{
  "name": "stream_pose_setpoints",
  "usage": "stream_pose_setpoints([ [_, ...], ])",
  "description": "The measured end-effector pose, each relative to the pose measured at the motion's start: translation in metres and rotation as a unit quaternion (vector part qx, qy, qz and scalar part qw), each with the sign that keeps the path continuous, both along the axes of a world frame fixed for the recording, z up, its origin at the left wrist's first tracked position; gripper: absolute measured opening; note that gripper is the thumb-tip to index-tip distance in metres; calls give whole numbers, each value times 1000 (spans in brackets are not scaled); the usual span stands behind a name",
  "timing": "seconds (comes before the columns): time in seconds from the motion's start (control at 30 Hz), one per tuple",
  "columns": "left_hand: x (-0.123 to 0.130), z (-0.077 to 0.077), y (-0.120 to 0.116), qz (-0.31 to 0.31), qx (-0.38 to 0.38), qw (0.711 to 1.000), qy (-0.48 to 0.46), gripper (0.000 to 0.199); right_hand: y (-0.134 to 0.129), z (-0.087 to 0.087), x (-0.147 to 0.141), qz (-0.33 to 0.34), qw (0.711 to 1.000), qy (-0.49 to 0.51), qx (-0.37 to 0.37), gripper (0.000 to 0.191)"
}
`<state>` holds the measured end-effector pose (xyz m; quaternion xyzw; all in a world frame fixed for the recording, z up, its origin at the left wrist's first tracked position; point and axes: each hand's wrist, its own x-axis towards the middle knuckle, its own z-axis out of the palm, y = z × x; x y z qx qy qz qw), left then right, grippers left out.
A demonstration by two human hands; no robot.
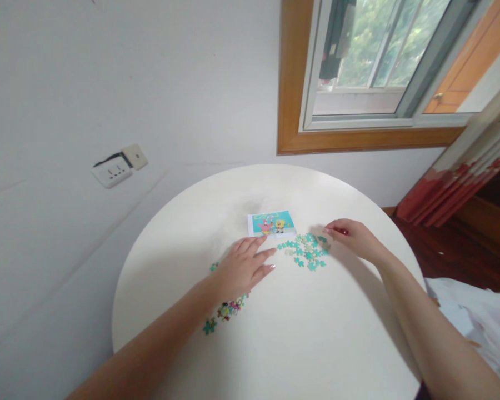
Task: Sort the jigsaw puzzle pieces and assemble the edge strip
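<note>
The right hand (pixel 352 238) curls at the edge of the teal pieces (pixel 312 265), fingertips drawn close; whether they pinch one cannot be told. The left hand (pixel 242 268) lies palm down, fingers apart, between that loose cluster and the mixed pieces (pixel 229 309), partly hidden under its forearm. Sorting by colour looks well along; joining seems left, as no assembled section shows. Pieces are flat, knobbed; the card (pixel 271 223) beyond is rectangular, printed; the surface (pixel 300 344) smooth, white, round-edged.
</note>
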<state>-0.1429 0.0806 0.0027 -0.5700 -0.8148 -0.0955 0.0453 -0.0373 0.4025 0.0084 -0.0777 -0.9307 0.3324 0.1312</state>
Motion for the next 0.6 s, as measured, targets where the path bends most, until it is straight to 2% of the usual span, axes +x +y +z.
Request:
stream_pose_setpoints([
  [0.17, -18, 7, -15, 18, 58, 998, -12, 39, -2, 4, 0, 4, 1000, 0, 11, 34],
  [0.37, -26, 7, -33, 2, 53, 999, 1, 38, -3, 5, 1, 8, 1000, -3, 3, 33],
  [0.6, -13, -6, -20, -17, 13, 999, 29, 37, -4, 5, 2, -1, 1000, -11, 4, 33],
])
